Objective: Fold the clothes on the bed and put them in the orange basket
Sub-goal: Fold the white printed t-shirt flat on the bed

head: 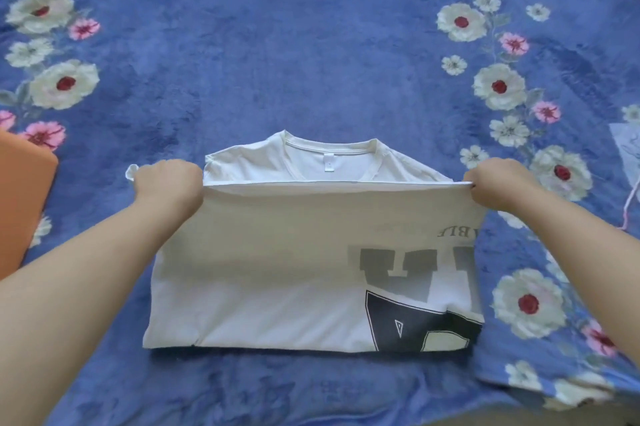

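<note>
Shirt [277,287] hem btwn left hand [169,183], right hand [495,183].

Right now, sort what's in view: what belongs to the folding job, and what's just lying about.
Job: white T-shirt, gripped at its hem by left hand and right hand; orange basket.
Lying about: floral blue blanket, pink cord.

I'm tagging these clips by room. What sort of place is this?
Probably a bedroom: a plush blue floral blanket covers the whole surface like a bed, a white printed T-shirt is being folded on it, and an orange basket sits at its left edge.
</note>
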Demonstrator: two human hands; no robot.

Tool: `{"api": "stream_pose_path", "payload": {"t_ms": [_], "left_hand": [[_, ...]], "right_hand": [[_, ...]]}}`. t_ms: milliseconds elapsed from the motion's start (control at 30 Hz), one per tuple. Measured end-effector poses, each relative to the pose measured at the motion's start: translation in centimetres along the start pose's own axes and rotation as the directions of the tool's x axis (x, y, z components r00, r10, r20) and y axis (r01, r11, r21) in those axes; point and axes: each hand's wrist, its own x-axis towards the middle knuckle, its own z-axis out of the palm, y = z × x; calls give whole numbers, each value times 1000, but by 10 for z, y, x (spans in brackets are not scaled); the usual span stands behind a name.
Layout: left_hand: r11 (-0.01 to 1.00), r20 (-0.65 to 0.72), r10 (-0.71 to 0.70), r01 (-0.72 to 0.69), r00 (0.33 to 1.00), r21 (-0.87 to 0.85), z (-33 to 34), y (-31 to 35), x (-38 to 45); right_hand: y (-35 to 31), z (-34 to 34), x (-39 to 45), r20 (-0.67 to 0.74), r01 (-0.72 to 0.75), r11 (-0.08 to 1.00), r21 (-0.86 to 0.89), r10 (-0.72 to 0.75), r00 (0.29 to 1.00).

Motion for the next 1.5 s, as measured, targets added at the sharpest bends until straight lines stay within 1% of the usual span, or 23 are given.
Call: {"api": "stream_pose_path", "payload": {"t_ms": [67,133,233,467,567,700,767,867,967,1000,1033,1067,1100,1133,1167,1200,1300,1333,1367,1400,1433,1467,1500], "left_hand": [[998,43,9,-11,999,55,-2,5,18],[998,67,6,-10,998,60,-3,10,35],[995,78,25,-32,997,98,-8,15,65],[991,80,83,-90,993,101,-18,24,119],[990,87,88,-97,992,102,-15,30,138],[987,98,79,-91,992,130,-1,35,159],[990,78,75,-84,994,110,8,34,165],[995,41,83,-86,996,55,20,31,171],[998,-12,59,-59,998,-20,32,30,173],[995,-41,36,-40,999,-95,37,31,173],[979,-87,4,-21,996,-204,40,31,171],[948,-138,-29,-16,990,-318,42,32,167],[911,-202,-57,-31,978,-411,46,33,164],[882,-261,-74,-59,962,-468,48,32,160],[866,-308,-79,-88,948,-492,53,30,156],[857,-342,-73,-116,937,-502,57,29,152],[854,-369,-41,-159,929,-495,72,26,134],[845,-373,-52,-158,926,-510,76,27,127],[820,-334,-93,-118,938,-560,76,28,120],[766,-235,-155,-34,960,-642,75,30,113],[676,-105,-227,79,968,-732,74,31,108],[584,28,-289,199,957,-787,73,31,103],[516,138,-320,295,937,-804,71,30,98]], "right_hand": [[-5,-4,18,10,6,1000,-15,-6,1000],[-7,-6,36,31,9,1000,-8,-8,999],[-3,-6,57,57,-13,1000,25,12,998],[8,-2,96,-41,-4,1000,-11,4,999],[4,1,114,-7,-64,998,-10,63,998],[-3,11,137,26,-170,981,90,168,985],[-8,17,145,63,-215,970,110,209,976],[-16,24,153,64,-250,963,101,244,968],[-20,27,157,55,-290,953,84,286,957],[-22,28,157,24,-298,951,85,297,955],[-24,31,156,-49,-297,951,89,302,952],[-25,35,156,-169,-276,955,110,292,941],[-27,43,154,-311,-234,959,159,274,910],[-28,50,152,-429,-185,960,209,260,865],[-33,57,147,-534,-129,959,251,248,808],[-39,62,142,-606,-66,957,283,232,761],[-69,72,126,-767,190,939,286,105,633],[-80,74,119,-783,240,926,292,87,615],[-91,76,111,-767,243,914,324,104,633],[-98,77,104,-704,205,893,402,158,693],[-101,78,97,-596,127,852,508,240,766],[-100,77,92,-441,22,791,612,317,840],[-96,75,89,-271,-86,733,674,355,895]]}}
